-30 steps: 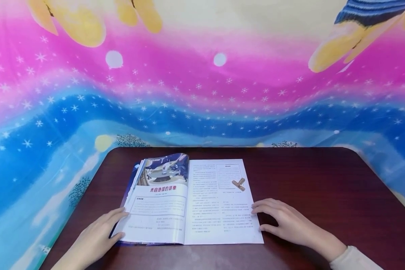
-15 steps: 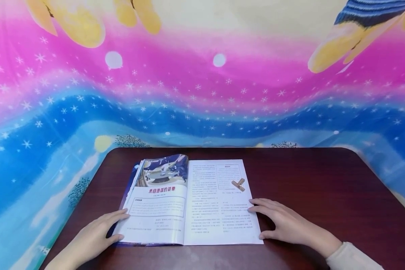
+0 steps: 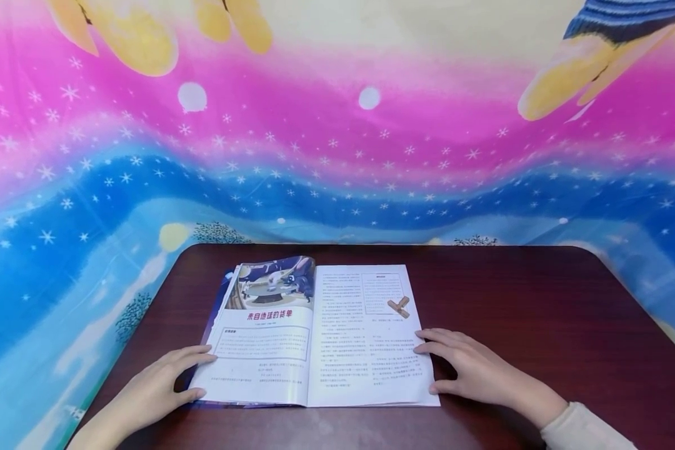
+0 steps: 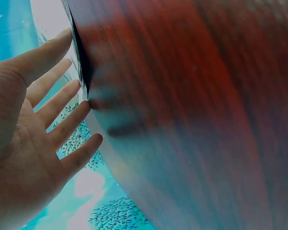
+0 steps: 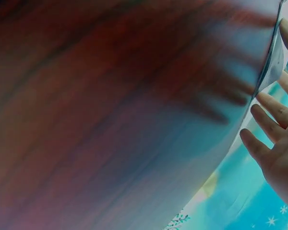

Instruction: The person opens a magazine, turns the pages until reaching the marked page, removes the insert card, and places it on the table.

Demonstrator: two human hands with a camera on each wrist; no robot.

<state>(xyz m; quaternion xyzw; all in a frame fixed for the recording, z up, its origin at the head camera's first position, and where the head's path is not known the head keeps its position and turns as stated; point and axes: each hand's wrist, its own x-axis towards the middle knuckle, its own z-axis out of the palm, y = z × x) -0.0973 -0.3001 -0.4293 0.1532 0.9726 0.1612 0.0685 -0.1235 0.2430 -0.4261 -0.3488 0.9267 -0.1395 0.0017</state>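
Note:
An open magazine (image 3: 343, 356) lies flat on the table in the head view. Its left page carries a dark illustration above a red title; the right page is mostly text with a small brown picture. My left hand (image 3: 152, 387) rests at the magazine's lower left edge, thumb and fingertips on the page margin. At the lower right edge, my right hand (image 3: 478, 369) touches the margin with its fingertips. Both wrist views show the fingers of the left hand (image 4: 38, 129) and right hand (image 5: 283, 148) spread and fairly straight along the magazine's edge.
The dark reddish-brown table (image 3: 512, 300) has rounded far corners and a glossy surface. Behind it and along its sides hangs a pink and blue cloth (image 3: 337, 169) printed with snowflakes. A light sleeve (image 3: 587, 428) covers the right forearm.
My right hand has shifted slightly left, its fingertips a little further over the page margin. The left hand has barely moved, and the magazine stays open at the same pages.

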